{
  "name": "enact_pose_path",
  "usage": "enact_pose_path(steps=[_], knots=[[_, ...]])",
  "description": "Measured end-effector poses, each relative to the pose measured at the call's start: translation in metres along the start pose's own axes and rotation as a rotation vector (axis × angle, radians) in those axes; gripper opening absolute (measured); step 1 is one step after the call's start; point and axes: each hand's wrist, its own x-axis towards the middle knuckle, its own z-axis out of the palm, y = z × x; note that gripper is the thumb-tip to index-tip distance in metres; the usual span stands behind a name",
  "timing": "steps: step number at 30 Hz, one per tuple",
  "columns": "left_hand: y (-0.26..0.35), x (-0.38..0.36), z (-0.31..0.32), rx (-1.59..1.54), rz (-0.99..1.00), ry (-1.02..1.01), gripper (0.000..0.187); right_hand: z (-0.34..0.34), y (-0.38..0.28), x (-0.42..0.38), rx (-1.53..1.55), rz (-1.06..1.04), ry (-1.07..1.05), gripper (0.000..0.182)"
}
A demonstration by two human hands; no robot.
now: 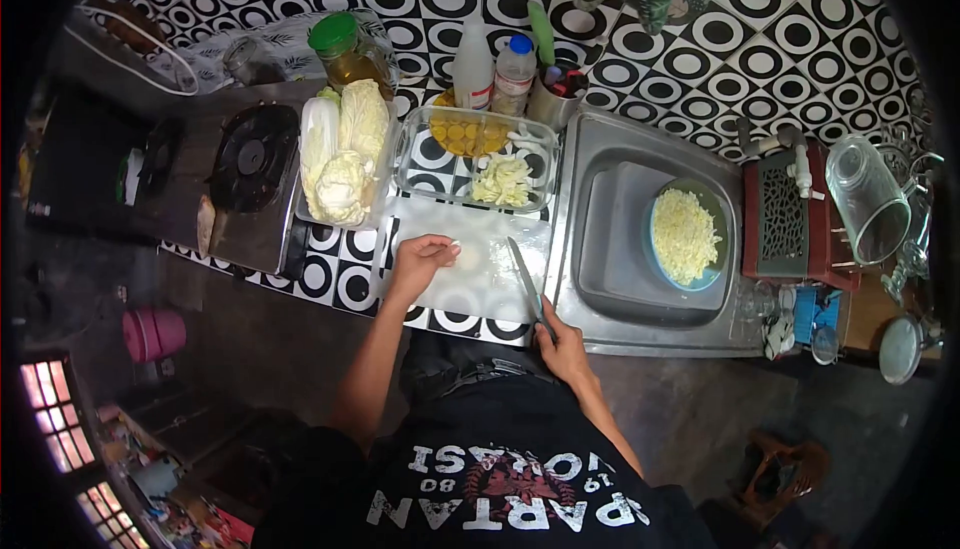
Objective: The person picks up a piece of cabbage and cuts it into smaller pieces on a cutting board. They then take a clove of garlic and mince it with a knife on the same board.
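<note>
My right hand is wrapped round the handle of a knife, whose blade points away from me over the right part of a translucent cutting board. Above the board's left part is my left hand, fingers curled together; whether something small is between them I cannot make out. Behind the board a clear glass dish holds chopped pale leaves. A container of whole cabbages stands left of the dish.
The steel sink on the right holds a bowl of chopped cabbage. A stove is on the left. Bottles and a utensil holder stand behind the dish. Glassware is at the far right.
</note>
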Motion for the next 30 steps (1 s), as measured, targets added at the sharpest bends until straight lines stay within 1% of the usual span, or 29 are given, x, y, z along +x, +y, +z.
enact_pose_path(steps=[1,2,3,4,6,8,12,14,16,18,19,20,22,23,24,26,30], knots=[[0.001,0.001,-0.002,-0.077,-0.054,-0.031,0.021,0.005,-0.009,-0.001,0.037,0.076,-0.014,0.050],[0.002,0.002,-0.007,-0.154,-0.109,-0.063,0.025,0.013,-0.014,0.000,0.041,0.091,-0.004,0.050],[-0.003,0.005,-0.011,0.113,-0.025,-0.040,0.033,0.022,-0.018,-0.001,0.044,0.113,0.000,0.050],[-0.010,0.001,-0.017,0.112,-0.036,-0.054,0.033,0.030,-0.021,-0.003,0.045,0.135,0.000,0.050],[-0.012,-0.008,-0.027,0.565,0.208,0.061,0.041,0.049,-0.023,-0.003,0.058,0.124,0.035,0.050],[-0.018,-0.013,-0.040,0.533,0.199,0.049,0.041,0.066,-0.028,-0.006,0.025,0.112,0.095,0.050],[-0.023,-0.009,-0.054,0.552,0.218,-0.050,0.036,0.090,-0.050,-0.008,0.043,0.173,0.170,0.050],[-0.020,-0.004,-0.048,0.619,0.267,-0.134,0.036,0.103,-0.051,-0.012,0.038,0.253,0.201,0.049],[-0.021,0.006,-0.038,0.629,0.319,-0.178,0.036,0.113,-0.055,-0.015,0.146,0.233,0.286,0.048],[-0.020,0.016,-0.026,0.635,0.300,-0.132,0.039,0.120,-0.055,-0.021,0.147,0.250,0.339,0.046],[-0.017,0.021,-0.020,0.662,0.268,-0.149,0.044,0.122,-0.052,-0.024,0.132,0.255,0.347,0.046],[-0.017,0.026,-0.015,0.664,0.274,-0.173,0.044,0.124,-0.050,-0.027,0.116,0.259,0.351,0.045],[-0.017,0.034,-0.007,0.703,0.308,-0.113,0.045,0.121,-0.058,-0.033,0.133,0.306,0.365,0.043],[-0.017,0.038,-0.005,0.699,0.267,-0.142,0.047,0.119,-0.060,-0.034,0.146,0.341,0.360,0.042],[-0.021,0.042,-0.004,0.699,0.274,-0.148,0.047,0.120,-0.057,-0.034,0.147,0.341,0.369,0.042],[-0.031,0.048,-0.002,0.750,0.402,-0.166,0.043,0.126,-0.044,-0.036,0.134,0.310,0.371,0.039],[-0.028,0.048,-0.003,0.749,0.446,-0.249,0.039,0.126,-0.026,-0.031,0.034,0.269,0.380,0.034]])
